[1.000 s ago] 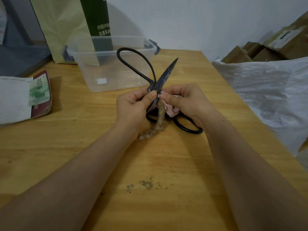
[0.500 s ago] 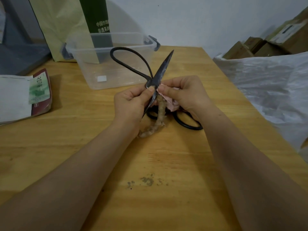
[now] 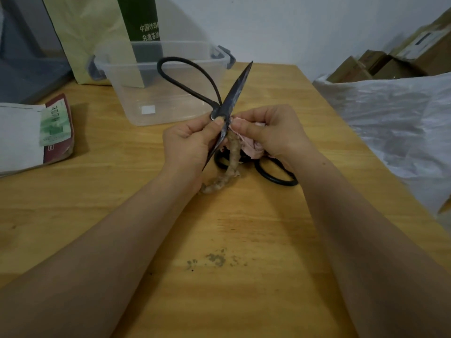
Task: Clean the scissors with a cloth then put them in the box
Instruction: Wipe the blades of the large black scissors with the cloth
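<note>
**Grip and hold**

1. The cloth [image 3: 253, 150] is pink. Its twisted, soiled tail hangs below the fingers and rests on the table [image 3: 244, 228]. The rest is bunched inside the right hand [image 3: 273, 132].
2. The right hand's fingers are curled and pinch the cloth against the right face of one blade, just beside the pivot. Judged purpose: to press cloth onto steel for a wiping stroke.
3. The left hand [image 3: 189, 142] is closed on the scissors [image 3: 236, 93]. Its thumb and fingertips clamp the pivot from the left. Judged purpose: to steady the tool against the wiping pressure.
4. The scissors are spread wide, probably to expose each blade face.
   - One blade points up and away beyond the fingertips.
   - The other blade runs down under the left palm.
   - One loop handle stands beyond the left fingers; the other lies behind and below the right hand, at the table.
5. The box [image 3: 136, 98] is clear plastic, has no lid on and looks empty. It stands just beyond the fingertips, within easy reach for stowing. The scissors are not yet in it; cleaning appears to be the step in hand.

**Surface and room**

- The table is pale wood, with a dark stain [image 3: 216, 260] nearest the camera.
- A printed packet [image 3: 56, 128] lies well left of the left hand.
- A white plastic sheet [image 3: 390, 123] lies to the right of the right hand.
- Behind the box stands a paper bag [image 3: 92, 32].
- At far right are cartons [image 3: 380, 67], with a plain wall [image 3: 292, 25] behind.
</note>
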A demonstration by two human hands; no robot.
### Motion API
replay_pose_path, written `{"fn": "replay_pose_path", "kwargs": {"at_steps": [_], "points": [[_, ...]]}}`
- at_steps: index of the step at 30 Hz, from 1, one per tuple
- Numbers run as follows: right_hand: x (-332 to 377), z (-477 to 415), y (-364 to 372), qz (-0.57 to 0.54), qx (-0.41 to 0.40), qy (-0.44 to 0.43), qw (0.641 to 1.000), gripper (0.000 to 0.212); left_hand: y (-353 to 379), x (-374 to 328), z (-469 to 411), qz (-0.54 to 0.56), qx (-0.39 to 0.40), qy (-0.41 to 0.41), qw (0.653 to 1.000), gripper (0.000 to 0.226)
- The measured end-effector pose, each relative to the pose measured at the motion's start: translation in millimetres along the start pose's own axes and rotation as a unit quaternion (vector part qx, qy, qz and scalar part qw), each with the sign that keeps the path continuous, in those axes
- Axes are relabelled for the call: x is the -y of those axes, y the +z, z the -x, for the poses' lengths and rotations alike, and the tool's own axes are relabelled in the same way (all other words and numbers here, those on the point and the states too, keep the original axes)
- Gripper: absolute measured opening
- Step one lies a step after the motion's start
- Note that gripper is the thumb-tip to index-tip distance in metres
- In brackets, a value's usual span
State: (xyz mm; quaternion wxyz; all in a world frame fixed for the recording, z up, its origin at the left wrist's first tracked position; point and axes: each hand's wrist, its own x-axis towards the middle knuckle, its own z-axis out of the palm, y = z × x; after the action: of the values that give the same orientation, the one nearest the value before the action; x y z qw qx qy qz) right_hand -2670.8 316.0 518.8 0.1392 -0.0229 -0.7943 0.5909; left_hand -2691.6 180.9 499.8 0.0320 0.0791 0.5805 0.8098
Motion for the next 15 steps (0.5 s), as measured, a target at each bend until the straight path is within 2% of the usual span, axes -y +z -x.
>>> {"fn": "replay_pose_path", "kwargs": {"at_steps": [4,6,8,10,12,14,15], "points": [[-4.9,3.6,-10.8,0.018,0.011,0.022,1.000,0.005,-4.4,-2.7,-4.0,0.016,-0.027,-0.009,0.999,0.011],[-3.0,3.6,-7.2,-0.028,-0.005,0.023,0.999,0.004,-3.5,-2.5,-4.0,0.017,-0.026,-0.008,0.999,0.011],[0.8,1.1,2.0,-0.103,-0.031,0.023,0.994,0.011,-0.9,-1.9,-3.0,0.022,-0.016,-0.013,1.000,0.011],[1.8,-2.2,8.5,-0.104,-0.041,0.014,0.994,0.009,1.6,-0.5,-2.0,0.027,-0.013,-0.020,0.999,0.011],[2.1,-4.5,5.6,0.009,-0.023,0.003,1.000,0.003,1.9,1.1,-1.8,0.016,-0.014,-0.020,1.000,0.011],[4.1,-3.5,-4.0,0.167,0.003,-0.005,0.986,0.006,1.3,2.1,-1.3,-0.002,-0.010,-0.016,1.000,0.011],[4.5,-2.3,-8.2,0.196,0.008,-0.006,0.980,0.007,1.1,2.2,-0.8,-0.009,-0.007,-0.012,1.000,0.011]]}}
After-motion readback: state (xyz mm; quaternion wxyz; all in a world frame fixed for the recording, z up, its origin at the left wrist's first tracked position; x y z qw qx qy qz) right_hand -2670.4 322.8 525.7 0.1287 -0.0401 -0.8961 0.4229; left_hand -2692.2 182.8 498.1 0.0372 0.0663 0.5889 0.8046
